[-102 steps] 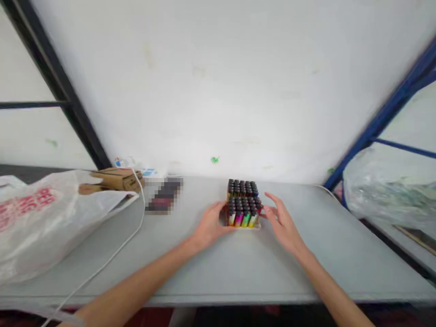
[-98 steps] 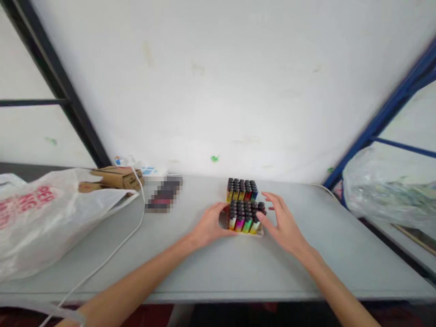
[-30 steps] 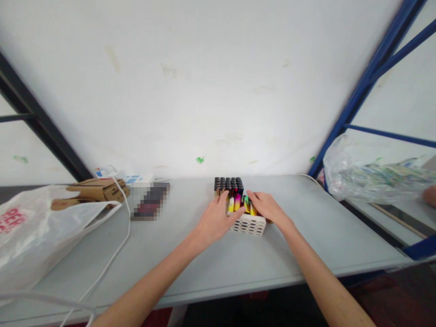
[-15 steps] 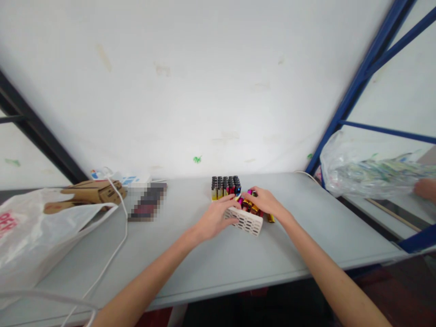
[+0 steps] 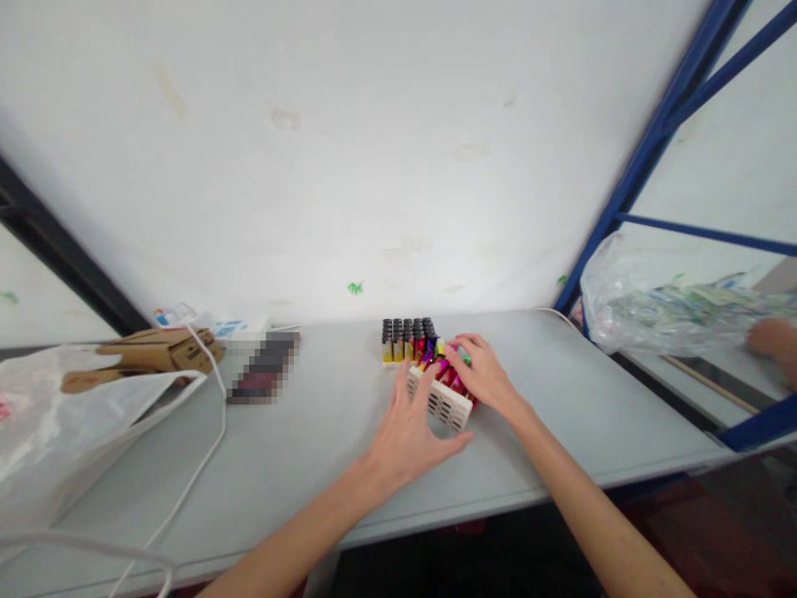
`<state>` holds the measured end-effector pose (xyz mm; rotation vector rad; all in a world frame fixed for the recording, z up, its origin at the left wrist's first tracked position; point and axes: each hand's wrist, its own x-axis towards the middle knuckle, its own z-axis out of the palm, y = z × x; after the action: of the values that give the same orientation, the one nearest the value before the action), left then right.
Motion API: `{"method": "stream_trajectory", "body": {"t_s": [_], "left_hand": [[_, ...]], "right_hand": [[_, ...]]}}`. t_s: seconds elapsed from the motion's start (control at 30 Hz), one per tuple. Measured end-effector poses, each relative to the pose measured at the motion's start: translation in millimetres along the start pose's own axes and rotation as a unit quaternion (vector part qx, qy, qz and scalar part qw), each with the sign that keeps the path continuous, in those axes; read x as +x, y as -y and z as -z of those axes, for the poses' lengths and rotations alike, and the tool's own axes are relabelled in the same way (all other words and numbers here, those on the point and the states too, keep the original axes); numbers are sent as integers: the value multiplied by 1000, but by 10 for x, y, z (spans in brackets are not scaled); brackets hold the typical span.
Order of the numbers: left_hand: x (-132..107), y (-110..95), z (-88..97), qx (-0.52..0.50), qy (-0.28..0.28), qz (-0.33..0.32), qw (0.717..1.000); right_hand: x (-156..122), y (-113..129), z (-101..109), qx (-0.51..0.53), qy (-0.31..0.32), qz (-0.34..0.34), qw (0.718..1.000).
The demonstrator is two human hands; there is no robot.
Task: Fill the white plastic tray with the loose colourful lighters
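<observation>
On the grey table, a white basket (image 5: 445, 405) with slotted holes lies tilted on its side. My left hand (image 5: 411, 428) spreads over it, two fingers at its upper edge and the thumb held apart near its lower right corner. Shiny magenta, red and purple lighters (image 5: 445, 374) are heaped just behind the basket, partly hidden by it and by my hands. My right hand (image 5: 482, 374) curls over the right side of this heap, its fingertips on the lighters. Left of the heap stands an upright block of black-topped lighters (image 5: 398, 340) in neat rows.
A white plastic bag (image 5: 75, 432), a cardboard box (image 5: 158, 353) and a pixelated dark item (image 5: 265, 370) lie on the left, with a white cable (image 5: 215, 440) between. To the right, beyond a blue frame post (image 5: 613, 220), another person's hand (image 5: 775, 345) is beside a clear plastic bag (image 5: 610, 291).
My left hand has loosened from the basket and spread, its thumb moving down and right. The right hand remains at the shiny lighters, which have shifted. The view has moved slightly.
</observation>
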<state>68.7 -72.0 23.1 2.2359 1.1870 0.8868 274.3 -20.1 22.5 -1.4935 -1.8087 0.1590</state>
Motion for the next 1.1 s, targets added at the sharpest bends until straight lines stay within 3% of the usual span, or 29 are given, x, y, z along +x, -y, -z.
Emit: {"method": "stream_trajectory", "body": {"t_s": [0.1,0.2,0.37,0.47,0.6,0.8,0.97,1.1], "left_hand": [[53,-89,-148,3,-20,40,999],[134,-132,-160,5,-24,60,998],[66,-105,-79,-22,-40,37,998],[-22,-39,-23,-38,-32,9,999],[8,12,57,-48,-21,-34,998],[178,1,82,-61,-21,-63,996],[62,53,121,-53,-19,-71,996],[-64,112,176,-20,-20,-54,998]], "right_hand": [[-72,136,4,71,88,111,987],[-117,161,35,95,147,164,971],[-142,10,69,60,144,159,975],[-144,-77,79,38,109,146,983],[-138,25,70,37,51,152,986],[-161,278,5,43,127,194,972],[-195,133,54,-41,144,194,969],[-183,67,125,-73,122,178,974]]}}
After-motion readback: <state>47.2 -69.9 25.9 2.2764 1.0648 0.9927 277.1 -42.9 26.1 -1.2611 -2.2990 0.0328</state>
